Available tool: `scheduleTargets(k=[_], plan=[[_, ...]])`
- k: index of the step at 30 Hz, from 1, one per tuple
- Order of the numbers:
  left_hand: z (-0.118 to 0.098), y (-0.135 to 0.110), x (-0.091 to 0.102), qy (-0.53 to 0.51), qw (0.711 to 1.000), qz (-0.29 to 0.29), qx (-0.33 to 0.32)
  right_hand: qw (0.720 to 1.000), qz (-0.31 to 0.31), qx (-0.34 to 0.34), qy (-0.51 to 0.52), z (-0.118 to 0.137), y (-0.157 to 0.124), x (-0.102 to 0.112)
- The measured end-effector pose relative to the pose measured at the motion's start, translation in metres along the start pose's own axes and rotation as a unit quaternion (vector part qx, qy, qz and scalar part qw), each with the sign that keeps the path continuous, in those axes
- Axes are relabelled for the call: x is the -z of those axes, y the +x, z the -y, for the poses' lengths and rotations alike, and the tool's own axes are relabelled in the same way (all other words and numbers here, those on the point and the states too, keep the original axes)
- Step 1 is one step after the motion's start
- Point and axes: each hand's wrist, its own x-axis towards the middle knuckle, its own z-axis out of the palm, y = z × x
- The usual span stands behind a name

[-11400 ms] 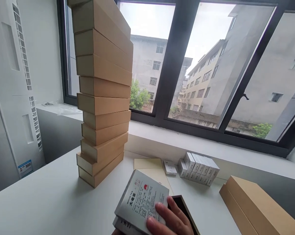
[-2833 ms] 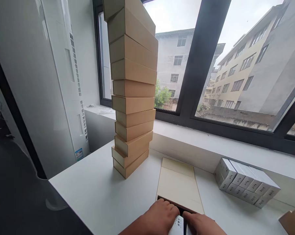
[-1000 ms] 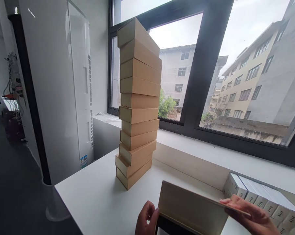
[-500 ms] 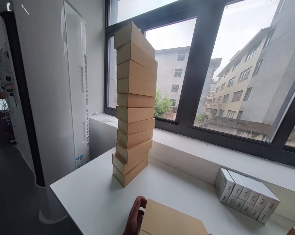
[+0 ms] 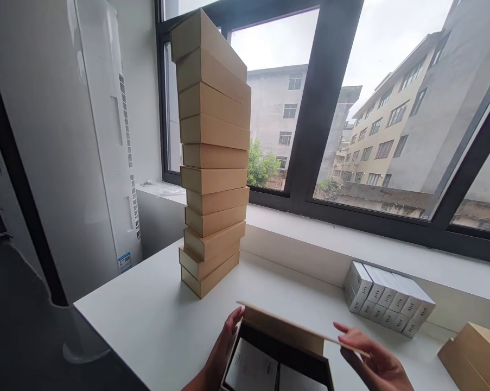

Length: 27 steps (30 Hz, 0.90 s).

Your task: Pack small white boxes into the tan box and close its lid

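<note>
Upper-floor, office-style workroom: a white table (image 5: 118, 304) meets a broad windowsill (image 5: 310, 233) beneath black-framed windows (image 5: 324, 108), a floor-standing air conditioner (image 5: 94, 136) occupies the corner, and multi-storey concrete buildings (image 5: 391, 141) fill the view outside.

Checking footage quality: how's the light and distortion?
Head view: wide-angle distortion tilts the box stack and window frame; the sky is bright, near washed out; shadows on the table stay soft; the bottom edge crops left hand and right hand.
</note>
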Motion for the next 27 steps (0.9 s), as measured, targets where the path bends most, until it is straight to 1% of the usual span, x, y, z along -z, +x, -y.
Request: scheduleTargets(k=[1,2,3,6,7,9,12,16,19,20,22,24,25,26,27], plan=[[-0.002,-0.001,-0.002,-0.012,1.0,-0.019,0.001,0.999,-0.031,0.004,0.012,0.008,0.011,-0.005],[-0.005,-0.001,-0.004,-0.017,1.0,-0.026,0.005,0.995,-0.087,0.021,0.036,0.016,0.022,-0.01],[-0.008,-0.002,-0.006,-0.017,0.999,-0.027,0.015,0.992,-0.103,0.034,0.057,0.022,0.033,-0.015],[-0.018,-0.003,-0.013,-0.015,0.998,-0.035,0.043,0.986,-0.118,0.046,0.112,0.03,0.058,-0.025],[-0.02,-0.003,-0.015,-0.012,0.998,-0.038,0.056,0.984,-0.116,0.051,0.124,0.03,0.061,-0.026],[-0.025,-0.004,-0.019,-0.01,0.996,-0.048,0.072,0.985,-0.087,0.066,0.135,0.032,0.058,-0.025],[-0.028,-0.005,-0.022,-0.024,0.995,-0.064,0.07,0.989,-0.013,0.079,0.128,0.039,0.037,-0.02],[-0.029,-0.005,-0.018,-0.046,0.994,-0.07,0.067,0.986,0.08,0.079,0.119,0.053,0.003,-0.015],[-0.032,-0.004,-0.015,-0.044,0.994,-0.072,0.076,0.978,0.159,0.044,0.131,0.066,-0.022,-0.013],[-0.034,-0.004,-0.014,-0.042,0.994,-0.07,0.078,0.975,0.187,0.028,0.12,0.071,-0.031,-0.012],[-0.038,-0.003,-0.015,-0.044,0.994,-0.061,0.082,0.967,0.249,0.0,0.06,0.081,-0.049,-0.012],[-0.042,-0.003,-0.014,-0.052,0.994,-0.05,0.087,0.954,0.3,-0.002,0.006,0.09,-0.067,-0.014],[-0.043,-0.003,-0.014,-0.056,0.994,-0.047,0.086,0.951,0.309,-0.007,-0.008,0.093,-0.076,-0.016],[-0.044,-0.002,-0.012,-0.059,0.994,-0.045,0.086,0.953,0.302,-0.013,-0.016,0.096,-0.084,-0.019],[-0.045,-0.002,-0.011,-0.06,0.994,-0.043,0.086,0.962,0.271,-0.016,-0.021,0.096,-0.092,-0.021]])
